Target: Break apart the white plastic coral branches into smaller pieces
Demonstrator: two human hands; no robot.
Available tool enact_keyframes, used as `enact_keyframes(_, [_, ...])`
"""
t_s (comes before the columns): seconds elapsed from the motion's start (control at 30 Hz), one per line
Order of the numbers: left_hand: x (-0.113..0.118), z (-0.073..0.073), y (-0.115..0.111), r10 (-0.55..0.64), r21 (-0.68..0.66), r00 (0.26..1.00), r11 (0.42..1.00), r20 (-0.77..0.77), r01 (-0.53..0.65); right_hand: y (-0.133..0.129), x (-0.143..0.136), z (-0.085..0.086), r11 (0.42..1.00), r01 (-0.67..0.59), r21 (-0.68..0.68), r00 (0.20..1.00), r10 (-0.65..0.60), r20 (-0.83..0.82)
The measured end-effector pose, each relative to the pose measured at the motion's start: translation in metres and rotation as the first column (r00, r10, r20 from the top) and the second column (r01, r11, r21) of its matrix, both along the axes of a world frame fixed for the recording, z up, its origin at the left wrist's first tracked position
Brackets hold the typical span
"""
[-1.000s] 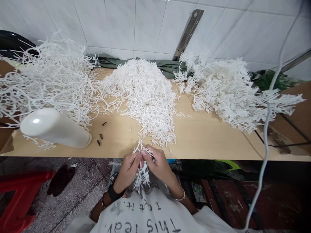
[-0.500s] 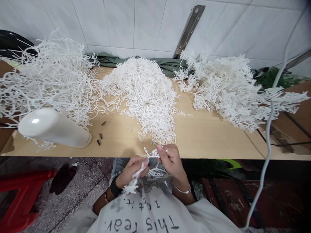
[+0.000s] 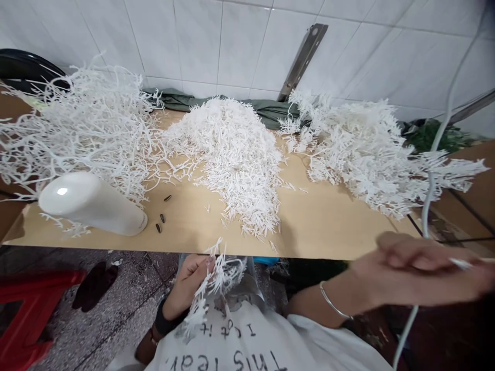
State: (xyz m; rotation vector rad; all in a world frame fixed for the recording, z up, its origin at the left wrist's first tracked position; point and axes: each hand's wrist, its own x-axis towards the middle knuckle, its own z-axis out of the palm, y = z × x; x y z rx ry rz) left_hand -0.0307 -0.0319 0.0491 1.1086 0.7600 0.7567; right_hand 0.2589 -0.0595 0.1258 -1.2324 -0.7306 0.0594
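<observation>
My left hand (image 3: 193, 281), low at the table's front edge, pinches a white branched plastic sprig (image 3: 220, 275), whose forked tips hang and stick out past my fingers. My right hand (image 3: 421, 265) is stretched far to the right, past the front edge and near the pale cable. It is smeared by motion, but its fingers look closed around a small white piece (image 3: 460, 264). In front of me lies a heap of short white sprig tips (image 3: 240, 154).
White bare branching stems (image 3: 96, 134) are piled at left, behind a white bottle (image 3: 96, 206) lying over the table (image 3: 328, 226). Fuller white sprigs (image 3: 363, 149) are heaped at right. Several dark seeds (image 3: 162, 218) lie near the bottle. A pale cable (image 3: 429, 201) hangs at right.
My right hand has left the sprig and swung far to the right. My left hand still holds the sprig and has shifted slightly left and down.
</observation>
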Motion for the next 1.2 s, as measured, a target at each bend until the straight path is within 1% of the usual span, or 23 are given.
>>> enact_keyframes(0.03, [0.003, 0.002, 0.001, 0.011, 0.031, 1.000, 0.999, -0.015, -0.010, 0.010, -0.006, -0.006, 0.982, 0.117, 0.145, 0.990, -0.128, 0.064])
enact_keyframes(0.07, [0.006, 0.004, 0.002, 0.023, 0.058, 0.999, 0.998, -0.031, -0.021, 0.022, -0.012, -0.012, 0.965, 0.168, 0.203, 0.972, -0.196, 0.130])
enact_keyframes(0.1, [0.009, 0.005, 0.003, 0.042, 0.084, 0.998, 0.996, -0.053, -0.037, 0.035, -0.018, -0.019, 0.973, 0.161, 0.166, 0.959, -0.194, 0.207])
enact_keyframes(0.13, [0.011, 0.006, 0.004, 0.067, 0.107, 0.995, 0.993, -0.076, -0.059, 0.046, -0.024, -0.025, 0.995, 0.098, 0.025, 0.946, -0.100, 0.307])
enact_keyframes(0.17, [0.013, 0.005, 0.005, 0.096, 0.129, 0.990, 0.988, -0.100, -0.082, 0.055, -0.030, -0.030, 0.990, 0.036, -0.137, 0.919, 0.021, 0.394])
enact_keyframes(0.2, [0.013, 0.004, 0.005, 0.132, 0.153, 0.983, 0.982, -0.125, -0.112, 0.061, -0.035, -0.035, 0.961, -0.010, -0.275, 0.876, 0.141, 0.461])
enact_keyframes(0.23, [0.013, 0.003, 0.006, 0.167, 0.176, 0.975, 0.974, -0.147, -0.141, 0.063, -0.042, -0.039, 0.923, -0.057, -0.381, 0.832, 0.255, 0.493])
enact_keyframes(0.27, [0.013, 0.001, 0.006, 0.201, 0.196, 0.966, 0.966, -0.165, -0.168, 0.063, -0.048, -0.043, 0.886, -0.124, -0.447, 0.800, 0.356, 0.483])
enact_keyframes(0.3, [0.013, -0.002, 0.007, 0.232, 0.219, 0.956, 0.957, -0.180, -0.191, 0.059, -0.056, -0.045, 0.847, -0.228, -0.480, 0.779, 0.455, 0.432])
enact_keyframes(0.33, [0.012, -0.004, 0.007, 0.259, 0.242, 0.946, 0.948, -0.197, -0.209, 0.054, -0.064, -0.047, 0.791, -0.359, -0.496, 0.748, 0.562, 0.354])
enact_keyframes(0.37, [0.012, -0.007, 0.007, 0.282, 0.268, 0.935, 0.938, -0.215, -0.221, 0.047, -0.072, -0.048, 0.712, -0.496, -0.497, 0.693, 0.670, 0.268])
enact_keyframes(0.4, [0.011, -0.008, 0.007, 0.295, 0.292, 0.927, 0.930, -0.231, -0.224, 0.041, -0.080, -0.049, 0.621, -0.617, -0.484, 0.617, 0.763, 0.193])
enact_keyframes(0.43, [0.012, -0.010, 0.007, 0.295, 0.310, 0.924, 0.926, -0.242, -0.214, 0.034, -0.088, -0.050, 0.534, -0.705, -0.467, 0.537, 0.832, 0.140])
enact_keyframes(0.47, [0.012, -0.010, 0.007, 0.280, 0.324, 0.928, 0.926, -0.248, -0.193, 0.029, -0.095, -0.050, 0.473, -0.755, -0.453, 0.480, 0.871, 0.110])
enact_keyframes(0.5, [0.012, -0.010, 0.007, 0.252, 0.332, 0.935, 0.929, -0.250, -0.162, 0.025, -0.101, -0.051, 0.450, -0.775, -0.444, 0.457, 0.884, 0.099])
enact_keyframes(0.6, [0.014, -0.010, 0.005, 0.150, 0.335, 0.959, 0.940, -0.241, -0.063, 0.021, -0.112, -0.053, 0.465, -0.754, -0.463, 0.487, 0.870, 0.081])
enact_keyframes(0.63, [0.014, -0.010, 0.005, 0.122, 0.330, 0.963, 0.943, -0.241, -0.037, 0.021, -0.113, -0.053, 0.463, -0.750, -0.473, 0.493, 0.868, 0.068])
enact_keyframes(0.73, [0.016, -0.011, 0.004, 0.072, 0.314, 0.966, 0.949, -0.248, 0.010, 0.023, -0.108, -0.053, 0.432, -0.746, -0.507, 0.481, 0.876, 0.038])
enact_keyframes(0.83, [0.019, -0.012, 0.003, 0.038, 0.316, 0.969, 0.948, -0.246, 0.043, 0.024, -0.097, -0.052, 0.432, -0.725, -0.537, 0.491, 0.870, 0.037])
enact_keyframes(0.9, [0.021, -0.010, 0.003, 0.001, 0.326, 0.969, 0.942, -0.248, 0.083, 0.024, -0.090, -0.052, 0.406, -0.749, -0.524, 0.478, 0.878, -0.003])
enact_keyframes(0.97, [0.023, -0.006, 0.002, -0.046, 0.337, 0.965, 0.932, -0.257, 0.135, 0.024, -0.085, -0.052, 0.374, -0.791, -0.484, 0.459, 0.886, -0.065])
enact_keyframes(1.07, [0.025, 0.001, 0.001, -0.095, 0.350, 0.960, 0.918, -0.263, 0.187, 0.022, -0.081, -0.049, 0.387, -0.808, -0.444, 0.475, 0.874, -0.101])
enact_keyframes(1.2, [0.026, 0.006, 0.001, -0.108, 0.394, 0.965, 0.897, -0.240, 0.198, 0.017, -0.079, -0.037, 0.419, -0.801, -0.428, 0.485, 0.873, -0.051])
